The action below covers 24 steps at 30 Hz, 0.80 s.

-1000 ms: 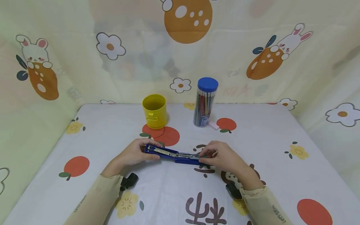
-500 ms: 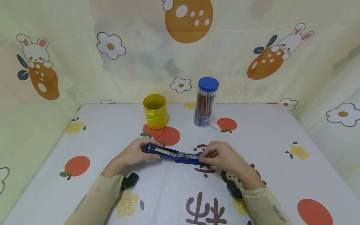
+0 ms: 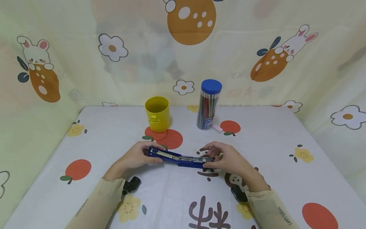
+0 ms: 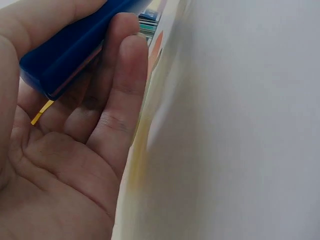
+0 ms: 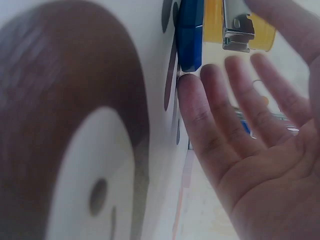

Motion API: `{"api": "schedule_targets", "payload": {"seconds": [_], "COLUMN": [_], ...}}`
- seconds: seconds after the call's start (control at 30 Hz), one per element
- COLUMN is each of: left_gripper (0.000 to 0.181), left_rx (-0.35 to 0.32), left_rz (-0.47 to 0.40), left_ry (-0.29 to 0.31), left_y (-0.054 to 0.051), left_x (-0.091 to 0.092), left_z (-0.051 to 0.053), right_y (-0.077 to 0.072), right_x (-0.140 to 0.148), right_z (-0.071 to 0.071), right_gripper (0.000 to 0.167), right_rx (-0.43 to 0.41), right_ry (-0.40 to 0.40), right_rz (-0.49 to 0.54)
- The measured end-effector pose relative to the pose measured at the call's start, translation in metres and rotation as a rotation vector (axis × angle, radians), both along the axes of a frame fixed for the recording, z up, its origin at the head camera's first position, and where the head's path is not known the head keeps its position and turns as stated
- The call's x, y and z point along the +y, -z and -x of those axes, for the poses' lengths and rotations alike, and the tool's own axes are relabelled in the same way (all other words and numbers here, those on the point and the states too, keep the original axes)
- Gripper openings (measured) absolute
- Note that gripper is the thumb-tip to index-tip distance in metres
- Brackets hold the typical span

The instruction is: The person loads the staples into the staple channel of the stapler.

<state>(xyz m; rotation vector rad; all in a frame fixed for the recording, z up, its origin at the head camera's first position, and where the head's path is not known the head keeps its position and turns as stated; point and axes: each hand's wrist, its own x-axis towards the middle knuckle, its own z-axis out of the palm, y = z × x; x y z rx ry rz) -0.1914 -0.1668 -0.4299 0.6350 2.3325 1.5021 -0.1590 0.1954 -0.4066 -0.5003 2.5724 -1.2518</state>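
A blue stapler [image 3: 171,156] lies unfolded across the middle of the table in the head view, its metal inner parts facing up. My left hand [image 3: 139,155] grips its left end between thumb and fingers. In the left wrist view, the blue plastic end [image 4: 65,47] sits between the thumb and the curled fingers. My right hand [image 3: 226,156] is at the stapler's other end, fingers loosely spread. The right wrist view has those fingers apart from the metal staple channel [image 5: 237,30]; the thumb is beside it, and whether it touches I cannot tell.
Behind the stapler stands a yellow bucket [image 3: 158,116]. Right of it is a clear tube of pencils [image 3: 208,105] with a blue lid, and a small pink piece [image 3: 217,128] lies at its foot. A patterned cloth covers the table [image 3: 100,136].
The fingers of my right hand have let go of the stapler's metal part and spread away from the thumb. My left hand and the stapler have hardly moved.
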Motion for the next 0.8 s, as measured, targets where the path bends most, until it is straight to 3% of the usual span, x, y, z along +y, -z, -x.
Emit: {"api": "schedule_targets", "payload": {"seconds": [0.33,0.6,0.8], "left_gripper": [0.044,0.056,0.056], "left_rx": [0.009,0.054,0.075], "left_rz": [-0.060,-0.126,-0.175], "left_ry": [0.005,-0.007,0.006], "left_y": [-0.007,-0.015,-0.024], "left_x": [0.004,0.011,0.024], "left_z": [-0.003,-0.005,-0.008], "right_y": [0.004,0.002,0.003], "right_x": [0.003,0.003,0.003], "right_z": [0.002,0.003,0.003], "right_gripper": [0.076,0.078,0.079], "right_rx": [-0.038,-0.044,-0.055], "right_ry": [-0.005,0.006,0.018], "right_rz": [0.032,0.032,0.033]}}
